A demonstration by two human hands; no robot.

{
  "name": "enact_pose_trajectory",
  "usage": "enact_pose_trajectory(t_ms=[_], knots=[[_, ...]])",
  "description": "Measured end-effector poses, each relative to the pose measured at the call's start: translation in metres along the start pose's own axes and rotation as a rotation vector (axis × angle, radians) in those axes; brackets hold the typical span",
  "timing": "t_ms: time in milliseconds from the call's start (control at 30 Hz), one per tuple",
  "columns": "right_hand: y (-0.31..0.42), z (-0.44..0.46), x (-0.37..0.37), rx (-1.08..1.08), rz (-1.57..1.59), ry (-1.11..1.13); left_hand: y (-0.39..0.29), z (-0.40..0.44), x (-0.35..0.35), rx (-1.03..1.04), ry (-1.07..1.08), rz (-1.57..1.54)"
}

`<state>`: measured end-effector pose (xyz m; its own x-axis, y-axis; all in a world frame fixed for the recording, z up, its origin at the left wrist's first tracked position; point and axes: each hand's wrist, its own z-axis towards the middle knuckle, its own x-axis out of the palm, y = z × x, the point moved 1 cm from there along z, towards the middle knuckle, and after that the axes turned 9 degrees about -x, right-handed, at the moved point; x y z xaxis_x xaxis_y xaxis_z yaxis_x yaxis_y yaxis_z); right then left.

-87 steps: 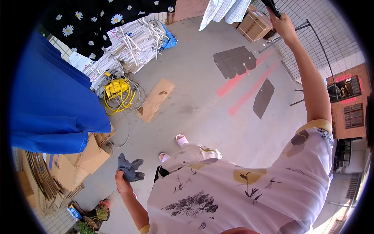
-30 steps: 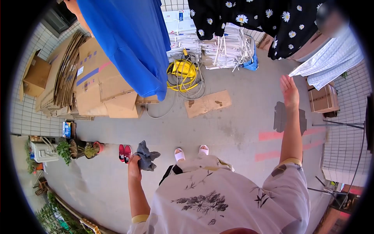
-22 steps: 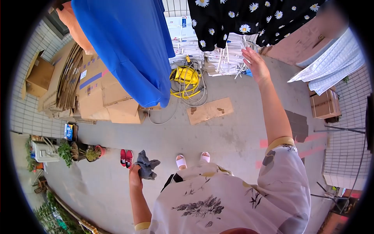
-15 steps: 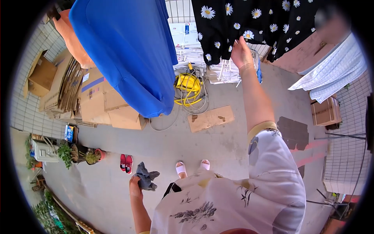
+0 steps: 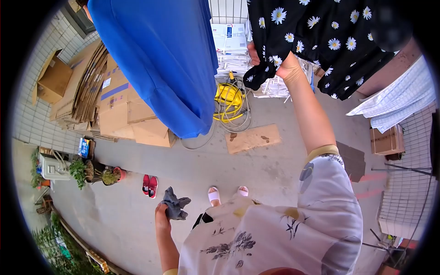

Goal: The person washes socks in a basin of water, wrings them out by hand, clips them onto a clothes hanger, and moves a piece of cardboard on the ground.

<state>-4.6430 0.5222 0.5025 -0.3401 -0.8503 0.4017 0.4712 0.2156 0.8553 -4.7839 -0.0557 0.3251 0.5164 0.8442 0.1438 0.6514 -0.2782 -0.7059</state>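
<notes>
I have the right arm stretched far forward, the right hand partly hidden; the left hand is low, gripping.

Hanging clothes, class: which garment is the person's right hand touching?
The black daisy-print garment: its lower edge partly covers the right hand, while the blue garment and the pale garment hang clear of it.

white tiled walls flank a brightly lit grey floor.

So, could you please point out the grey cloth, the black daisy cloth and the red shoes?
Grey cloth (image 5: pixel 175 206): head view, on its crumpled middle.
Black daisy cloth (image 5: pixel 316 43): head view, on its flowered middle.
Red shoes (image 5: pixel 153 182): head view, on one shoe's top.
</notes>
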Motion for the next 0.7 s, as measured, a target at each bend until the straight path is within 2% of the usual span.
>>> enact_pose_trajectory(t_ms=[100, 167, 200, 233, 300, 367, 467, 533, 567, 600, 700], knots=[[0.024, -0.041, 0.033, -0.072, 0.069, -0.163, 0.012, 0.023, -0.018, -0.015, 0.056, 0.032], [0.037, -0.074, 0.009, -0.031, -0.043, -0.176, 0.015, 0.033, -0.02, -0.039, 0.106, 0.033], [0.048, -0.091, 0.012, -0.084, -0.147, -0.2, 0.006, 0.026, -0.009, -0.039, 0.091, 0.001], [0.056, -0.102, 0.006, -0.176, -0.132, -0.041, 0.004, 0.027, -0.005, -0.039, 0.114, 0.007], [0.078, -0.136, 0.017, -0.23, -0.084, -0.245, 0.001, 0.026, -0.001, -0.041, 0.16, 0.025], [0.114, -0.156, 0.055, -0.252, -0.007, -0.119, -0.01, 0.022, 0.01, -0.043, 0.148, 0.056], [0.139, -0.197, 0.07, -0.288, -0.125, -0.178, -0.011, 0.029, 0.008, -0.056, 0.164, 0.098], [0.156, -0.214, 0.08, -0.164, -0.605, -0.171, -0.012, 0.034, 0.008, -0.068, 0.235, 0.12], [0.166, -0.22, 0.091, -0.042, -1.0, -0.237, -0.014, 0.034, 0.008, -0.071, 0.273, 0.136], [0.166, -0.216, 0.114, -0.071, -1.271, -0.361, -0.014, 0.035, 0.007, -0.074, 0.261, 0.143], [0.177, -0.214, 0.139, 0.072, -1.58, -0.637, -0.017, 0.037, 0.008, -0.092, 0.261, 0.16]])
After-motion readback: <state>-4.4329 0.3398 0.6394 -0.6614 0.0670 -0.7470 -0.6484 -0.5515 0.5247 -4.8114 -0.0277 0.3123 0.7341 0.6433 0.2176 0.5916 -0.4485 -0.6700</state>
